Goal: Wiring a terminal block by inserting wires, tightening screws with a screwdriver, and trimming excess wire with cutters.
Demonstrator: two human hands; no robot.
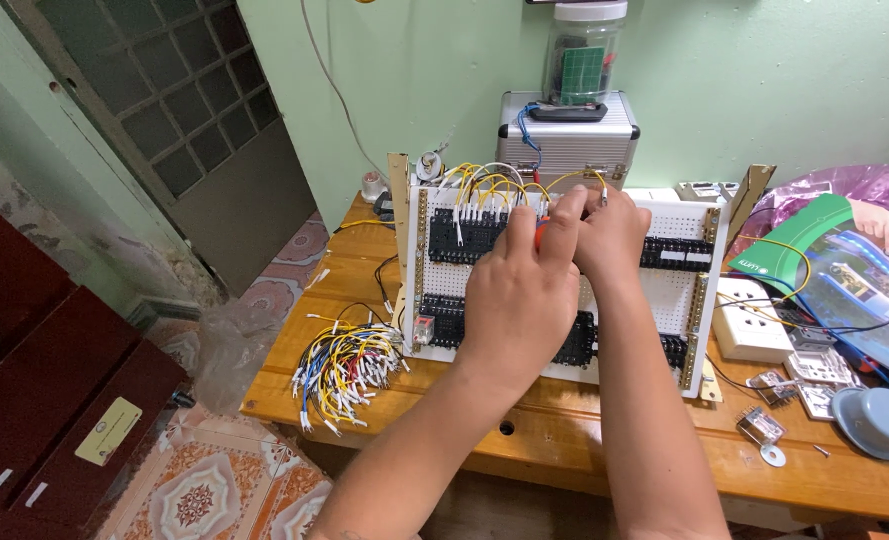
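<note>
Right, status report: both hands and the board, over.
Left hand grips an orange-handled tool at the board. Right hand pinches a wire on the top terminal row. Loose wires lie clear, left.

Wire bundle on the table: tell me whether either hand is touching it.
Apart. The head view shows the wire bundle lying on the table, left of the white board, with bare wood between it and the left hand.

Pale green wall [764, 90], wooden table [564, 440], patterned floor tiles [204, 490] (glass-block window [164, 90] upper left)
</note>
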